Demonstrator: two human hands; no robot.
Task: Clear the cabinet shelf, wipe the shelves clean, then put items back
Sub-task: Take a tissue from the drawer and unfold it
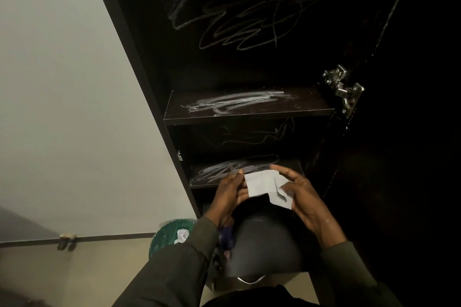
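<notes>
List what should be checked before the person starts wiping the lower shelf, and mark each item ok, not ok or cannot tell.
1. Wipe in hand: ok. The left hand and right hand both hold the white wipe.
2. Wipe ready: not ok, it is creased and partly folded.
3. Lower shelf cleared: ok on the visible part; the hands hide its front right.
4. Lower shelf needs wiping: ok, white smears show.
5. Upper shelf clean: not ok, white streaks remain.
6. Wipe damp: cannot tell.
</notes>
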